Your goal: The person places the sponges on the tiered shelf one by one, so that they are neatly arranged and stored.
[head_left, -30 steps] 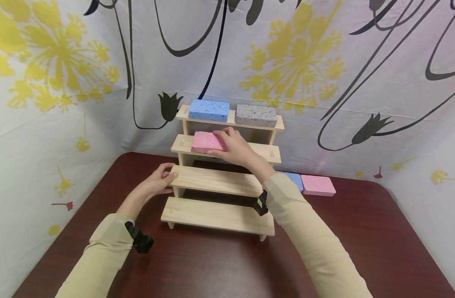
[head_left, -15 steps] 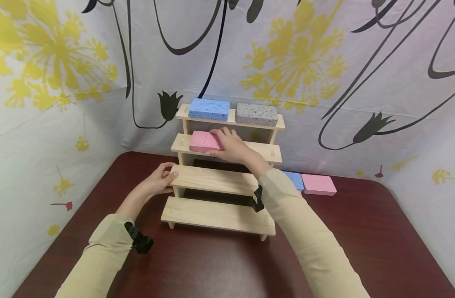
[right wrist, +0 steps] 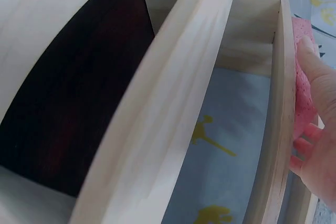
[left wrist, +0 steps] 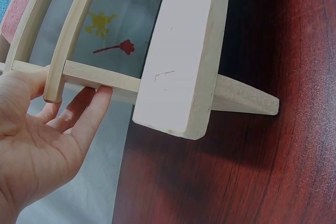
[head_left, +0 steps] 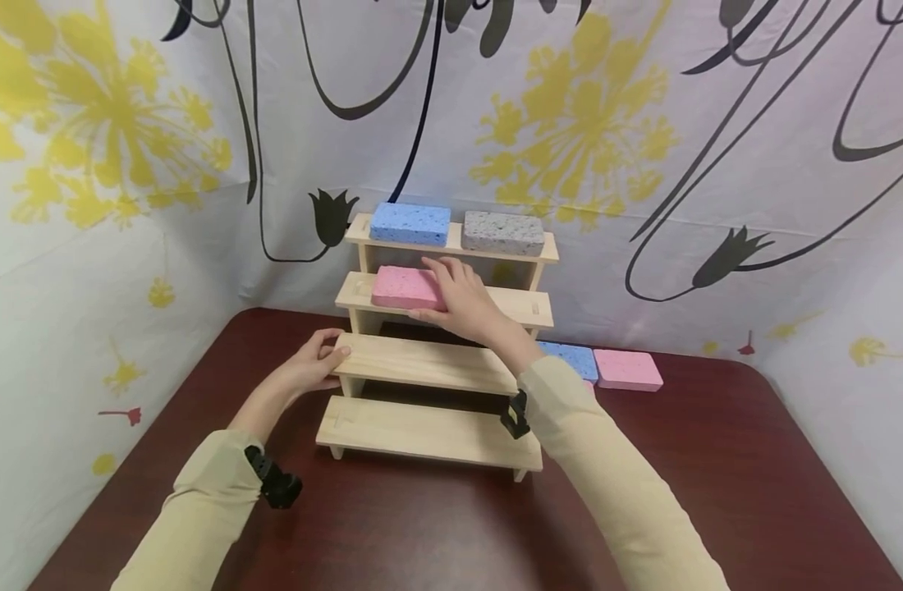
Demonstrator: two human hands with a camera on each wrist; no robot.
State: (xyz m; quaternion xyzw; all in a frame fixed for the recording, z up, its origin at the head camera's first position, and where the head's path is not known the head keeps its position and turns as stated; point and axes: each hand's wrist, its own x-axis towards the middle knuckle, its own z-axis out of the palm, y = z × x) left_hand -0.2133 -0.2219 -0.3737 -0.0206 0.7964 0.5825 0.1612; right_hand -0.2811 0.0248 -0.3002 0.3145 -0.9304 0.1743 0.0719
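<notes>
A light wooden stepped stand (head_left: 429, 431) with tiered shelves stands on the table. On its second shelf from the top sits a pink sponge (head_left: 401, 287), toward the left end. My right hand (head_left: 468, 302) holds that sponge by its right end, thumb at the front and fingers behind; the right wrist view shows the thumb (right wrist: 310, 56) against its face. My left hand (head_left: 307, 365) grips the left end of the shelf below, thumb on top. In the left wrist view its fingers (left wrist: 92, 111) reach under the shelf, against the side support.
A blue sponge (head_left: 410, 224) and a grey sponge (head_left: 503, 233) lie on the top shelf. Right of the stand, another blue sponge (head_left: 573, 359) and another pink one (head_left: 629, 370) rest on the dark red table (head_left: 392, 533). Patterned cloth (head_left: 570, 98) hangs close behind.
The pink sponge has slid slightly left along its shelf, with my right hand on it. My left hand has kept its grip on the stand. The head view has tilted a little.
</notes>
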